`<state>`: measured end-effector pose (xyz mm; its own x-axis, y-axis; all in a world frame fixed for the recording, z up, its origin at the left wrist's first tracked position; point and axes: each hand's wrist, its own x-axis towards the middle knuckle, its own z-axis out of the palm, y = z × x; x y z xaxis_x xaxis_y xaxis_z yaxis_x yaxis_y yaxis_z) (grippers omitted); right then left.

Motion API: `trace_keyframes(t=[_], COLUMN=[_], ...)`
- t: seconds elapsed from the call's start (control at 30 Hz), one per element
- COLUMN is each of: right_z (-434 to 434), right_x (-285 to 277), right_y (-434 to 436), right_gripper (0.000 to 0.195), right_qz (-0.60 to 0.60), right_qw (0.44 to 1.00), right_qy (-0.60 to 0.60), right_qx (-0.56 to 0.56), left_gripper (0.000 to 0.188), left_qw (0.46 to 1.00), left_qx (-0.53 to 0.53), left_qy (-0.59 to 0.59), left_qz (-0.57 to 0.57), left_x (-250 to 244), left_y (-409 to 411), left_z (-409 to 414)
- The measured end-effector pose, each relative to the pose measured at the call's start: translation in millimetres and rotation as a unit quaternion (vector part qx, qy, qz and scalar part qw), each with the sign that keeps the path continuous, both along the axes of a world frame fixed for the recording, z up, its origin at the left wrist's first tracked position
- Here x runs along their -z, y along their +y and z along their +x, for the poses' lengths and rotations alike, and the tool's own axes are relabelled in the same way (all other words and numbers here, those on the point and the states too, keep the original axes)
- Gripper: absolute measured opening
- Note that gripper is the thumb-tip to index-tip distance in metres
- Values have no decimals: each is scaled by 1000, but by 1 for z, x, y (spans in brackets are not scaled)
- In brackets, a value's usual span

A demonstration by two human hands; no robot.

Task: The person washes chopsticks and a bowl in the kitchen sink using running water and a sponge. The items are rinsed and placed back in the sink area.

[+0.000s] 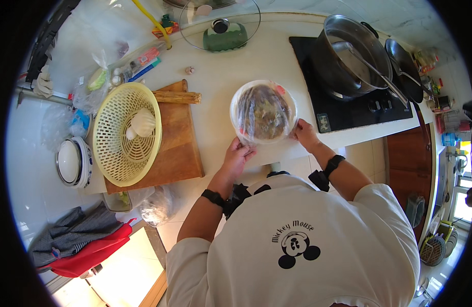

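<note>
A round white bowl [233, 109] holding dark brown food sits near the front edge of the counter. Clear plastic film [263, 111] lies over it, wrinkled and shiny, with some red marks showing. At the bowl's near left side, my left hand [237, 156] pinches the film's edge between thumb and fingers. My right hand [307, 135] grips the film at the near right side, close to the rim; its fingertips are partly hidden.
To the left, a yellow plastic colander [101, 153] with pale pieces inside rests on a wooden cutting board [182, 153]. A large metal pot [328, 73] with a ladle stands on the black cooktop [358, 115] at right. A glass lid [190, 34] lies at the back.
</note>
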<state>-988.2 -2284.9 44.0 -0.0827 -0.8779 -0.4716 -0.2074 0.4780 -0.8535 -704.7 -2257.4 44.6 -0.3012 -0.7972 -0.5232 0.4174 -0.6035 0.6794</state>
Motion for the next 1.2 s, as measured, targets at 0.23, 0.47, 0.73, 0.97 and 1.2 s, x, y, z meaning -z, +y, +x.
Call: trace_keyframes(t=[0.23, 0.47, 0.73, 0.97, 1.2], right_z=[-17, 0, 4, 83, 171], right_x=[33, -20, -117, -125, -120], right_y=[-14, -44, -158, -280, -355], right_gripper=[19, 22, 21, 25, 41], right_qz=[-79, 40, 33, 37, 52], right_qw=[986, 976, 978, 892, 862], right_qy=[73, -209, -206, -447, -474], right_qx=[129, 56, 18, 60, 172], left_gripper=[48, 61, 54, 50, 42], left_qw=[988, 998, 998, 991, 956], left_qx=[-55, -29, -11, -93, -275], left_qy=[-120, 1, -37, -90, -44], left_qz=[-81, -50, -41, 28, 94], left_x=[-10, -52, -90, -97, -74], left_y=[-30, -49, -37, 84, 168], left_z=[2, 26, 73, 149, 202])
